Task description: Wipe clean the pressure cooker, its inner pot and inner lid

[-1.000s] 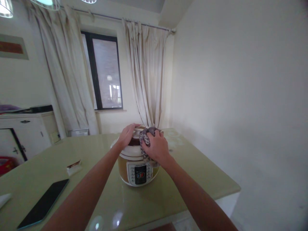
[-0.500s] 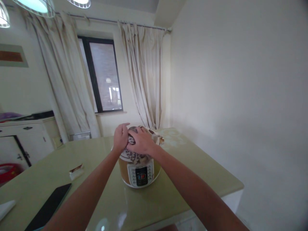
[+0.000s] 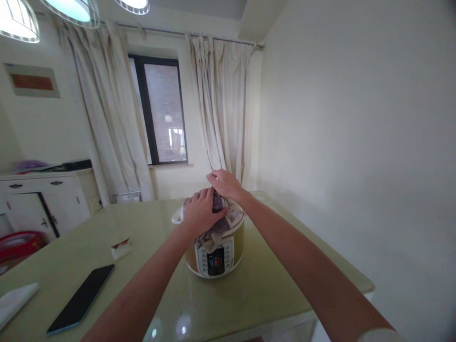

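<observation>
A round rice cooker (image 3: 215,260) with a white and tan body and a dark control panel stands on the table in front of me. A crumpled grey-and-white patterned cloth (image 3: 218,232) is draped over its lid, its edge hanging down the front. My left hand (image 3: 201,212) presses on this cloth from above, fingers curled over it and thumb pointing right. Just beyond, at the back of the lid, is my right hand (image 3: 225,184), fingers loosely bent and nothing visible in them. Both hands and the cloth cover most of the lid.
On the pale green glossy table (image 3: 270,285), a dark phone (image 3: 81,299) lies at the left. Behind it is a small white packet (image 3: 121,249). A white object (image 3: 16,301) sits at the left edge. A white wall (image 3: 356,142) rises to the right.
The cloth was under my right hand; now my left hand is on it. My right hand has moved off it to the back of the lid. The view has shifted slightly.
</observation>
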Demonstrator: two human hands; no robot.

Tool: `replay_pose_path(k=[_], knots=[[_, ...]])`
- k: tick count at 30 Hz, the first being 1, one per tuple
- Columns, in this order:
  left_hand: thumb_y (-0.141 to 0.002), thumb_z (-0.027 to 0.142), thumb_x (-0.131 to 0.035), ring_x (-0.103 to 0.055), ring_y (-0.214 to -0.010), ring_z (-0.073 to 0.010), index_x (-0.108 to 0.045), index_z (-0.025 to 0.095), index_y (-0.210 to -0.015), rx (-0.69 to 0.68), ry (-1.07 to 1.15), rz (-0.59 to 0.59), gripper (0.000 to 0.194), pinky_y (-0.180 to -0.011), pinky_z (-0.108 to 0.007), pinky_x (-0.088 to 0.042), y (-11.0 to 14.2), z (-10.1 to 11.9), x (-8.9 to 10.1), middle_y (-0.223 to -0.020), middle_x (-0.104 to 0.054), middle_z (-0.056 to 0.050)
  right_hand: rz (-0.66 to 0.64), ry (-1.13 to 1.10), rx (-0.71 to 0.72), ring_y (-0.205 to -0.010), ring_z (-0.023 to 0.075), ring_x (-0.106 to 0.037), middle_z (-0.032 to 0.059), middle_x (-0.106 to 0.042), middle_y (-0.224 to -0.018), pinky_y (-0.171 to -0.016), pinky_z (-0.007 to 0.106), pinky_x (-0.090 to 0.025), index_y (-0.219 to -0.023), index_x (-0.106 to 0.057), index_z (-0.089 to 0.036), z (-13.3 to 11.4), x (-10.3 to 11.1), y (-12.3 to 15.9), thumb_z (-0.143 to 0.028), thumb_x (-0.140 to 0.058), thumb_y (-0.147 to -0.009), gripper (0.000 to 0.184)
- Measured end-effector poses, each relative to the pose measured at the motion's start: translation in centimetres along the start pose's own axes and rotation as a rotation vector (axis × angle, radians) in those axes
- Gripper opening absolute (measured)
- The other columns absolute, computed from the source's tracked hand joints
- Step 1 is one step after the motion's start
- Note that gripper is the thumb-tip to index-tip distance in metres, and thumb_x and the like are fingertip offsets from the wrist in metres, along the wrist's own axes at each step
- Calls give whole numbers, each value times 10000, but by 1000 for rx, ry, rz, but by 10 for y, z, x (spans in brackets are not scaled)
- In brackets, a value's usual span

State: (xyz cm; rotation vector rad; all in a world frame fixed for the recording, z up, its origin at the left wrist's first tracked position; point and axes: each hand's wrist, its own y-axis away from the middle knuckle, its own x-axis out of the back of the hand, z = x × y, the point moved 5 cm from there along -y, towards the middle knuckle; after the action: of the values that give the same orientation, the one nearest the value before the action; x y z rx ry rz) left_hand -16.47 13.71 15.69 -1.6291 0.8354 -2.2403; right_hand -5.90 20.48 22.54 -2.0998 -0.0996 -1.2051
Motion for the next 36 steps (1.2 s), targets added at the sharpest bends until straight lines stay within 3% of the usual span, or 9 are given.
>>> replay_pose_path(k=[2,4,7,12,16,20,26,33,36], knots=[[-870,489,-659,-624,-1259,-397,-524,202,-1494,-75,65,-76,700,-1082,-540,-471,2,-26,6,-1391,-666,-178,-158,15,2,-1153,290,-699,144,-785,-1189,-961,342,-481,-1058,-795,-188,-3,-13,-2,-672,-339,-1076,664],[-848,389,-651,-616,-1295,-356,-551,270,-1488,-95,118,-121,659,-1131,-536,-450,7,-53,10,-1407,-675,-115,-230,7,-66,-1138,313,-710,175,-793,-1149,-947,363,-490,-1018,-804,-166,-1,-21,-4,-754,-273,-1054,793],[-821,341,-635,-557,-1377,-386,-719,348,-1318,2,42,-48,505,-1183,-609,-379,9,-84,15,-1489,-626,-82,-203,-45,-148,-1128,297,-720,177,-801,-1118,-958,355,-490,-1001,-811,-159,6,-26,-9,-715,-253,-1075,791],[-752,218,-564,-696,-1172,-326,-797,303,-1180,-20,62,-103,495,-1065,-420,-505,-23,-98,1,-1210,-774,-99,-138,-70,-143,-1091,265,-729,137,-815,-1066,-942,328,-488,-966,-822,-191,13,-31,-14,-625,-312,-1097,682],[-803,286,-510,-705,-1182,-338,-802,271,-1153,41,76,-138,455,-1061,-428,-515,-57,-111,-15,-1181,-800,-103,-80,37,-77,-1050,287,-728,151,-807,-1058,-888,353,-498,-960,-814,-198,7,-37,-13,-648,-309,-1085,688],[-870,437,-501,-657,-1286,-316,-813,257,-1151,-67,198,-145,457,-1162,-441,-463,-64,-111,-21,-1324,-752,-87,-54,89,-38,-1102,269,-697,154,-774,-1156,-915,347,-499,-1058,-783,-198,5,-52,-15,-605,-319,-1093,618],[-904,600,-633,-675,-1239,-307,-845,273,-1105,-170,275,-59,439,-1157,-418,-478,-28,-104,-6,-1354,-720,-97,-119,46,-24,-1322,319,-589,146,-668,-1401,-1075,450,-460,-1290,-694,-252,11,-71,-21,-764,-343,-1028,674],[-889,530,-657,-653,-1252,-311,-843,321,-1076,-176,255,12,337,-1171,-470,-469,21,-77,14,-1333,-734,-61,-251,-38,-64,-1200,316,-689,145,-775,-1241,-1008,397,-493,-1081,-782,-219,15,-73,-25,-818,-256,-1013,800],[-887,541,-666,-620,-1287,-321,-797,313,-1153,-186,188,40,374,-1182,-488,-446,27,-68,13,-1365,-710,-68,-292,-50,-55,-1216,326,-689,157,-775,-1254,-1006,393,-492,-1052,-796,-199,14,-74,-25,-845,-200,-1001,881]])
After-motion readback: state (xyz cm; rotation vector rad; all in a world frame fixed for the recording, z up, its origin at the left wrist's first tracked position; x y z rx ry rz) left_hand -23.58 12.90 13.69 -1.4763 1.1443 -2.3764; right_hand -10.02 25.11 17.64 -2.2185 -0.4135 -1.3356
